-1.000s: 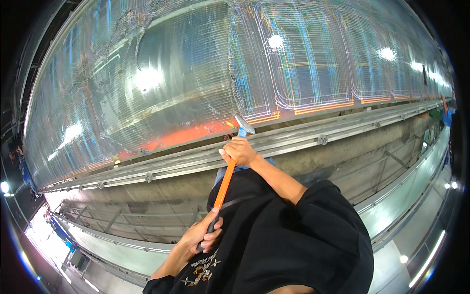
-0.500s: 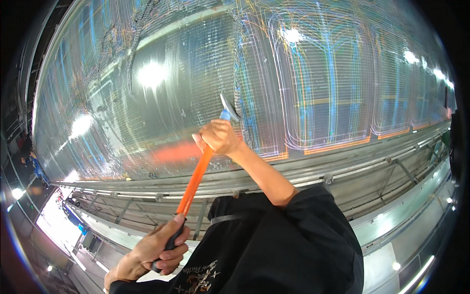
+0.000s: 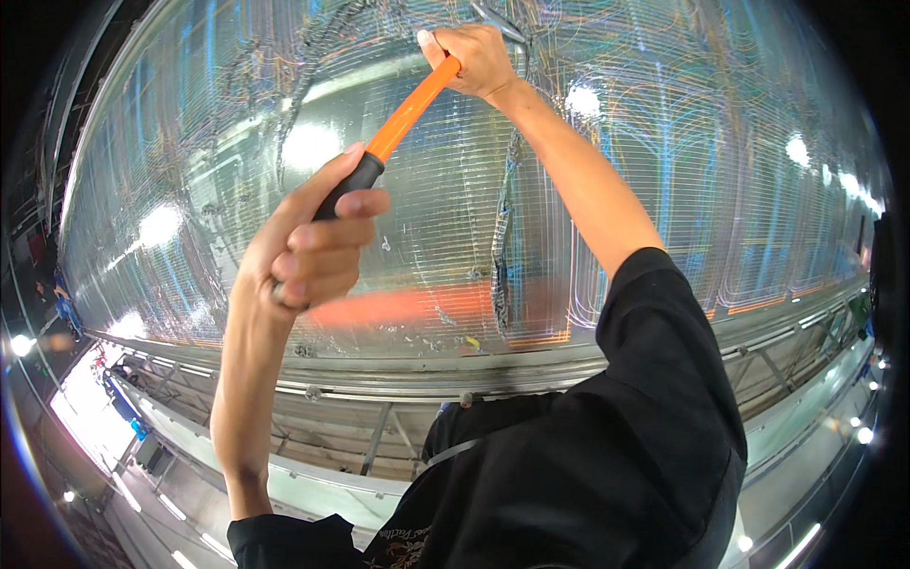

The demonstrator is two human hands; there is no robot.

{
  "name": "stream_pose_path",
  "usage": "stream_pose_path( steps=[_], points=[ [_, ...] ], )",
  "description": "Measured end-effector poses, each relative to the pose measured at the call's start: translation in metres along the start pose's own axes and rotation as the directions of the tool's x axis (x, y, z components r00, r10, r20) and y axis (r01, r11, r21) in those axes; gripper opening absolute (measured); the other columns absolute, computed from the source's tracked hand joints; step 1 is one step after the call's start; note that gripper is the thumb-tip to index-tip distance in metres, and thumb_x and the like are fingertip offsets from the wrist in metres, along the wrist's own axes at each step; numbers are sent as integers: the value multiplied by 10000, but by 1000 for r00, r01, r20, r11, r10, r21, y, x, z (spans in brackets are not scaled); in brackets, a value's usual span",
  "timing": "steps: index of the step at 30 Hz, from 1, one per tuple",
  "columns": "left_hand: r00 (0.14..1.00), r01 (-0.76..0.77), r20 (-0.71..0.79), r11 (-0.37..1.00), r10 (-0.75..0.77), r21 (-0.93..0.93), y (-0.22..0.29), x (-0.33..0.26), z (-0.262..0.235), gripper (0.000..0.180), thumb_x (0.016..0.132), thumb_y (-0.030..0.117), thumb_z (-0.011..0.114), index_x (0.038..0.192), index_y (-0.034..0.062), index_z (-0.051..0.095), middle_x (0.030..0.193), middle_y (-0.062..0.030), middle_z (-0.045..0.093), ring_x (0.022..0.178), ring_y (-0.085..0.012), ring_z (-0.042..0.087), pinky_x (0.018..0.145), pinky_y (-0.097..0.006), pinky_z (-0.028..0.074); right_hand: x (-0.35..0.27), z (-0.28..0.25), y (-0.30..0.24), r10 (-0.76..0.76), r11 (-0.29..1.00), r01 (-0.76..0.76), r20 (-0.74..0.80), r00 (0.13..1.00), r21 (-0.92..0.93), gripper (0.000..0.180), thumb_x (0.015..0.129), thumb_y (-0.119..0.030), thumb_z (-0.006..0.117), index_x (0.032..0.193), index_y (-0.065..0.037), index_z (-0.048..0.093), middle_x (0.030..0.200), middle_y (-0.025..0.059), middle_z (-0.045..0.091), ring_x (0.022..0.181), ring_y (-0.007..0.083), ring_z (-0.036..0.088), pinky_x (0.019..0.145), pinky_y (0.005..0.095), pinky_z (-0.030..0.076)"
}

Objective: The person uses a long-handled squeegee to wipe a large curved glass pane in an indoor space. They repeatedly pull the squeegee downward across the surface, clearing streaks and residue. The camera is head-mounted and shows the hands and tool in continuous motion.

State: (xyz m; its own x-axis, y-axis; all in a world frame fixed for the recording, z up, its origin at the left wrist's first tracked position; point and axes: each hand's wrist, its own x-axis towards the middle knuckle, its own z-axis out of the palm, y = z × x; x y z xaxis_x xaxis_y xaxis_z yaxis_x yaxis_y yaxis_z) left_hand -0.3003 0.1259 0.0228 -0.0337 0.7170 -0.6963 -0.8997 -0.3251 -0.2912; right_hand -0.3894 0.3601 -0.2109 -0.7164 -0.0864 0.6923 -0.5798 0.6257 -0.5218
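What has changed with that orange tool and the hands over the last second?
Both hands lifted the orange-handled tool higher up the shiny ribbed wall: the right hand now sits near the top, the left hand has come up close to the camera. Both hands have kept their grip throughout.

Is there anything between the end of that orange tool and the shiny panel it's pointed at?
Nothing visible. The right hand grips the tool near its top, right against the panel; the left hand holds the black grip lower down. The hand hides the tool's tip, so contact itself cannot be seen.
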Motion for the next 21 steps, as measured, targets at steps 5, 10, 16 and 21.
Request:
stream_pose_path(
  steps=[5, 10, 16, 21],
  points=[
    [1000, -7, -9, 999, 8, 50, -86, -45, -61, 486, 1102, 526, 386, 846, 128, 497, 480, 62, 396, 289, -43, 326, 239, -232, 285, -48, 5, -95, 14, 984, -51, 206, 978, 174, 412, 987, -258, 626, 607, -161, 496, 562, 49, 553, 536, 271, 595, 556, 423, 453],
    [1000, 13, 4, 989, -12, -149, -233, -136, -194, 548, 1098, 591, 302, 915, 111, 492, 515, 44, 419, 330, -64, 360, 279, -258, 309, -172, 15, -275, 0, 952, -109, 354, 935, 286, 255, 881, -313, 655, 674, -173, 605, 619, 63, 607, 608, 305, 612, 630, 431, 426],
    [927, 138, -367, 981, -79, 136, -380, -181, -250, 506, 1069, 604, 414, 910, 132, 502, 488, 81, 346, 296, -36, 280, 264, -205, 279, -302, -61, -426, 143, 950, -202, 245, 959, 238, 369, 879, -151, 731, 599, -121, 492, 550, 55, 496, 524, 264, 514, 557, 403, 373],
    [919, 156, -394, 924, -7, 348, -424, -158, -258, 533, 1075, 607, 389, 914, 112, 501, 493, 70, 336, 309, -38, 256, 282, -177, 246, -346, -115, -438, 178, 954, -231, 261, 949, 189, 352, 865, -116, 736, 614, -119, 488, 554, 37, 486, 502, 248, 488, 540, 391, 363]
  ],
)
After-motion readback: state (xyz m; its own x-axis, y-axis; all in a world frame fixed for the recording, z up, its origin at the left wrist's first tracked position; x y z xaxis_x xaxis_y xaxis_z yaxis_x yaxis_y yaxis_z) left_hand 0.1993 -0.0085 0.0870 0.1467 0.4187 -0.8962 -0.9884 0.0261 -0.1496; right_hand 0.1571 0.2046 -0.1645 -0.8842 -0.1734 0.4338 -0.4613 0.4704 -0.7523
